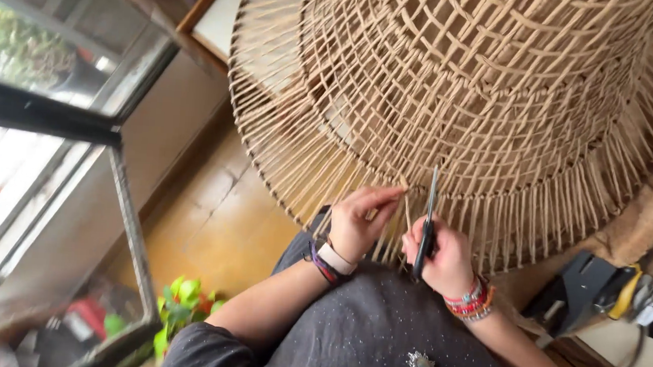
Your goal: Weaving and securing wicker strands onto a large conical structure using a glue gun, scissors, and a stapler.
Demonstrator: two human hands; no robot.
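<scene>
Dark speckled clothing (377, 338) is filling the foreground of the head view. Beyond it, one loose cane strand (407, 203) is being pinched by the left hand (354, 227) while scissors (426, 227) are being gripped by the right hand (443, 259) at the rim of the large woven basket (483, 87); weaving appears complete, though many fringe ends are being left untrimmed.

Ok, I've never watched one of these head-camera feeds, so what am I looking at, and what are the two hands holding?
One picture, taken by a camera on the person's head, looking down over their lap. No machine here, only bare hands. The big woven cane frame leans in front of them, with loose strand ends fringing its rim. The left hand pinches one strand end near that rim. The right hand grips a dark pointed tool, tip up against the weave. Below is a wooden floor, with a green plant lower left.
</scene>
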